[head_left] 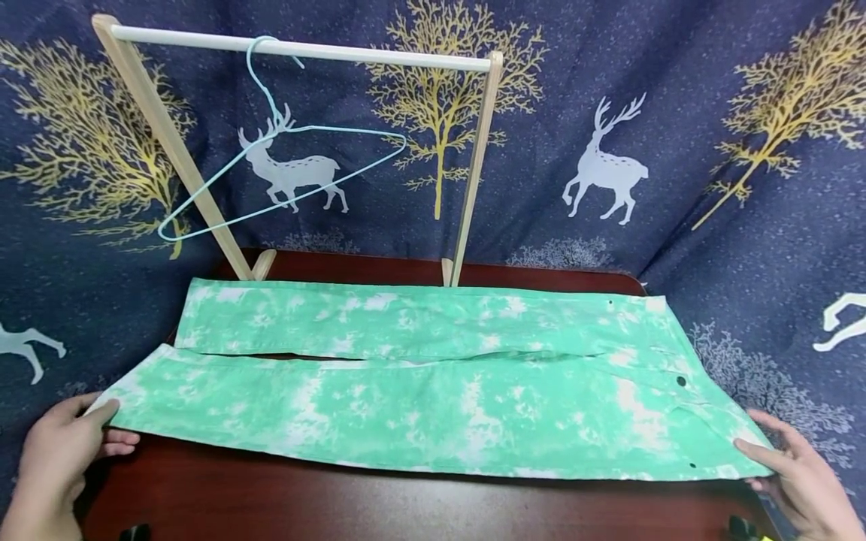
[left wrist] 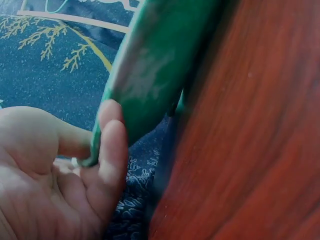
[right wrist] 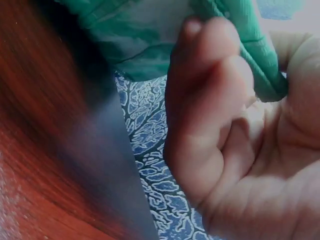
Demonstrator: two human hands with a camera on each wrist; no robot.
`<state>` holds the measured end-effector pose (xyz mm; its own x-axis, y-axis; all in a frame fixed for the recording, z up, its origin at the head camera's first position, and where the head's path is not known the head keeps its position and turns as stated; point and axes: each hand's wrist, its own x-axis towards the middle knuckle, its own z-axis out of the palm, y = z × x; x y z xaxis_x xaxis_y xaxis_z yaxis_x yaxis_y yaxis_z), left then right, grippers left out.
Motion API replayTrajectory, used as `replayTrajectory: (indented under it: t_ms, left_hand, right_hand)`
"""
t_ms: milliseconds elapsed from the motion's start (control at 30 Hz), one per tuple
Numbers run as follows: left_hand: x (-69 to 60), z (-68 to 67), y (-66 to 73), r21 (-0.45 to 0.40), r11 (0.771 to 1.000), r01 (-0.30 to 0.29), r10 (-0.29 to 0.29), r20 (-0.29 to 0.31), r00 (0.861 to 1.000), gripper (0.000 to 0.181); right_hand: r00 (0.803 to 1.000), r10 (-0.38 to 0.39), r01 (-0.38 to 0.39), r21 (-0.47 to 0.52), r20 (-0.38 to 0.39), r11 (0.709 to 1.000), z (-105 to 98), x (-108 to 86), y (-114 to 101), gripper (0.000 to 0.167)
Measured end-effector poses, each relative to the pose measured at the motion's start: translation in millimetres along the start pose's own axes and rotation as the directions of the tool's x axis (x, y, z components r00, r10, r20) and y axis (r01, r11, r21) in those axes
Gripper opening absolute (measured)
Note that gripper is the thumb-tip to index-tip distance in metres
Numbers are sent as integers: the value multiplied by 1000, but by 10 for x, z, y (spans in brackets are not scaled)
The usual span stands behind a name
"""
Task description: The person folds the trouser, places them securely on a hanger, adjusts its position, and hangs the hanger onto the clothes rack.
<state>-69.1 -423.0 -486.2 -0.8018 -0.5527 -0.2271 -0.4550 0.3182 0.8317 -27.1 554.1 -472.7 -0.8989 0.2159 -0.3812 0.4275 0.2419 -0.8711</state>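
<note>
Green and white tie-dye trousers lie sideways across the table, legs to the left and waist to the right, a narrow gap between the legs. The left hand pinches the near leg's hem corner between thumb and fingers; in the left wrist view the hand grips the green cloth. At the waist's near corner, the right hand pinches the fabric. The right wrist view shows that hand with curled fingers on the folded green edge.
Behind the trousers stands a wooden rack with a white rail. A light blue hanger hangs from it. The dark red table shows along the front. A navy curtain with deer and trees surrounds the back and sides.
</note>
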Motion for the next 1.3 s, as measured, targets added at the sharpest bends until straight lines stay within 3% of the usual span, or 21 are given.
replayTrajectory:
  t_ms: [100, 233, 300, 333, 400, 467, 500, 533, 567, 633, 700, 733, 767, 833, 900, 967, 1067, 1133, 1167, 1233, 1300]
  left_hand:
    - [-4, 9, 4, 21, 991, -130, 130, -15, 991, 61]
    - [-35, 34, 12, 79, 955, -287, 290, -34, 956, 48]
    - [-48, 18, -18, 49, 932, -359, 360, -1, 933, 43]
    - [-49, 2, -40, 12, 919, -394, 393, 29, 919, 43]
    - [-45, -21, -80, -69, 885, -460, 465, 76, 882, 49]
    - [-34, -39, -114, -135, 846, -516, 531, 118, 839, 54]
    - [-23, -36, -119, -166, 826, -539, 560, 125, 819, 53]
    - [-16, -25, -118, -165, 808, -565, 585, 121, 802, 50]
    - [-8, -13, -111, -156, 794, -587, 605, 109, 789, 46]
    - [4, 10, -89, -129, 780, -612, 623, 82, 778, 39]
    - [6, 27, -58, -99, 791, -603, 609, 45, 792, 34]
    - [-1, 30, -44, -71, 804, -590, 593, 24, 805, 31]
    - [-5, 25, -29, -53, 820, -570, 571, 1, 821, 31]
    - [-15, 4, 0, -10, 854, -520, 519, -46, 853, 31]
    - [-27, -13, 34, 34, 879, -475, 476, -107, 873, 32]
    - [-30, -26, 73, 97, 888, -449, 459, -169, 872, 30]
    - [-23, -7, 127, 136, 873, -468, 488, -230, 842, 15]
    - [-16, 3, 152, 146, 854, -499, 520, -243, 819, 14]
    - [-14, 6, 163, 126, 853, -506, 521, -247, 817, 21]
    - [-15, 5, 172, 83, 855, -513, 516, -252, 819, 30]
    - [-16, 0, 183, 34, 854, -518, 508, -263, 820, 34]
  right_hand:
    - [989, -119, 110, 99, 87, 989, -36, -45, 78, 63]
    - [977, -163, 137, 182, 139, 974, -75, -79, 141, 42]
    - [943, -237, 167, 286, 234, 944, -97, -70, 152, 50]
    - [906, -302, 184, 367, 297, 912, -101, -55, 152, 55]
    - [782, -452, 147, 577, 430, 803, -114, -21, 157, 67]
    - [671, -541, 43, 702, 507, 711, -108, 6, 155, 74]
    - [640, -562, -2, 733, 524, 681, -103, 11, 154, 77]
    - [635, -567, -24, 746, 526, 665, -95, 11, 156, 78]
    - [660, -556, -5, 743, 504, 669, -87, 2, 157, 78]
    - [752, -523, 132, 685, 401, 716, -53, -20, 163, 74]
    - [832, -502, 298, 576, 234, 761, 3, -17, 159, 65]
    - [859, -495, 377, 493, 129, 784, 37, -6, 151, 58]
    - [873, -487, 433, 413, 30, 801, 72, 8, 138, 51]
    - [859, -499, 509, 283, -113, 813, 128, 50, 107, 41]
    - [821, -533, 562, 123, -207, 818, 159, 89, 57, 34]
    - [779, -567, 580, -35, -268, 814, 174, 114, 19, 31]
    - [697, -638, 592, -238, -327, 770, 183, 141, -25, 25]
    - [681, -661, 651, -154, -314, 744, 171, 137, -20, 19]
    - [680, -672, 678, -97, -293, 729, 159, 131, -18, 17]
    - [684, -690, 724, 111, -235, 680, 129, 119, -1, 20]
    - [692, -703, 709, 342, -165, 617, 93, 103, 15, 27]
